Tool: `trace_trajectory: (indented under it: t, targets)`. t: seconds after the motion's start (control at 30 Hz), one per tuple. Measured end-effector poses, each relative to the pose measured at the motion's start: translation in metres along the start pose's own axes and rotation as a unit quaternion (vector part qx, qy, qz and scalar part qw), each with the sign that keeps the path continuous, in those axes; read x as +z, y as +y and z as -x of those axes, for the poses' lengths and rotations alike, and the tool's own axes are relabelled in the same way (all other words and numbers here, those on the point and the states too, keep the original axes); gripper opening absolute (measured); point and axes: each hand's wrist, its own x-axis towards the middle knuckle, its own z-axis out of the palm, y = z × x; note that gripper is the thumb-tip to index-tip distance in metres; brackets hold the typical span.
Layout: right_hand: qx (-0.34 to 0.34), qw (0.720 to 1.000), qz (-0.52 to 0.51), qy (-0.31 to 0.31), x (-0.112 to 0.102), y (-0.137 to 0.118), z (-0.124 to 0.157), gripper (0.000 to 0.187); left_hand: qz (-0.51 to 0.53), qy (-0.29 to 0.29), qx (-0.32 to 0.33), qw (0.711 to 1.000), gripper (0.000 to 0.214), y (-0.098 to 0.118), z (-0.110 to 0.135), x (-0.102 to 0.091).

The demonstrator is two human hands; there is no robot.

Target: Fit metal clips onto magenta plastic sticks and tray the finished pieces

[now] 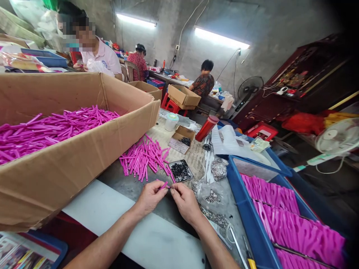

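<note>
My left hand (151, 197) pinches a short pink plastic stick (164, 184) just above the table. My right hand (185, 201) meets it at the stick's right end, its fingers pinched on something too small to make out. Just beyond my hands lie a loose pile of pink sticks (146, 155) and a small tray of black parts (181, 170). Bags of small metal pieces (218, 169) lie to the right of my hands.
A big cardboard box (70, 164) full of pink sticks fills the left. A blue crate (252, 220) of stacked pink pieces stands at the right. A red flask (206, 128), a small carton (182, 139) and a lidded cup (171, 121) sit farther back. Three people work at tables behind.
</note>
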Motion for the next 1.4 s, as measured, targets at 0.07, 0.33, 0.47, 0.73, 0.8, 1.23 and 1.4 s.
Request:
trace_trajectory:
  t: [0.07,0.33,0.47,0.73,0.8,1.23,1.4]
  targets:
    - [0.056,0.994,-0.099,-0.003,0.004,0.002,0.001,0.015,-0.006,-0.004,0.008,1.000,0.012,0.000,0.000,0.000]
    - [0.206,0.886,-0.414,0.007,0.017,0.003,0.002,0.025,-0.064,-0.026,0.061,0.996,0.013,0.005,0.001,0.000]
    - [0.217,0.856,-0.469,0.010,0.018,0.002,0.003,0.025,-0.083,-0.031,0.068,0.994,0.014,0.008,0.001,0.000]
    - [0.220,0.851,-0.475,0.034,0.020,0.002,0.003,0.020,-0.112,-0.045,0.073,0.990,0.016,0.007,0.002,0.000]
    - [0.222,0.850,-0.476,0.039,0.021,0.001,0.003,0.019,-0.118,-0.050,0.074,0.989,0.015,0.007,0.002,0.000]
    - [0.227,0.851,-0.469,0.064,0.023,0.001,0.004,0.014,-0.155,-0.071,0.093,0.981,0.017,0.009,0.003,0.000]
    - [0.233,0.843,-0.482,0.061,0.023,0.002,0.006,0.014,-0.162,-0.078,0.095,0.979,0.017,0.008,0.004,0.000]
